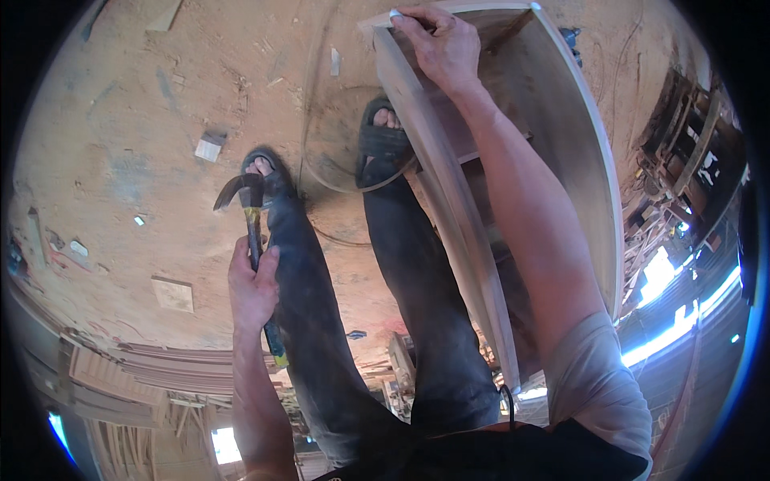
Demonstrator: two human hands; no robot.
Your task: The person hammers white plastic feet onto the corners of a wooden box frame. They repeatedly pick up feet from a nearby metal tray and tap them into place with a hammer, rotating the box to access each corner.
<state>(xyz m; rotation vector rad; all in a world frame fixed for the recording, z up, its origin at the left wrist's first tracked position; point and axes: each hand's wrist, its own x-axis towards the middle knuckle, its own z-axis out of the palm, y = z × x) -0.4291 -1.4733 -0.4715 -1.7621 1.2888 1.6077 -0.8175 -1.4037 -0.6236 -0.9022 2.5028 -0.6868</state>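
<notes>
My left hand [255,284] is wrapped round the handle of a claw hammer [254,210], held head up beside my left leg. A long open wooden box frame [449,184] with curved-looking sides stands at my right leg. Over its far left corner, my right hand [443,46] is closed, thumb and fingers bent together. A small white spot [395,14] shows at the fingertips; whether it is held or part of the corner I cannot tell. Another white spot [535,6] marks the frame's far right corner.
My sandalled feet [382,132] stand on a dusty brown floor [120,144]. A thin hose or cable [305,120] loops around them. Wood offcuts [172,294] and a small block [209,146] lie to the left. Stacked boards [176,369] are at lower left, and piled scrap wood [682,152] is at right.
</notes>
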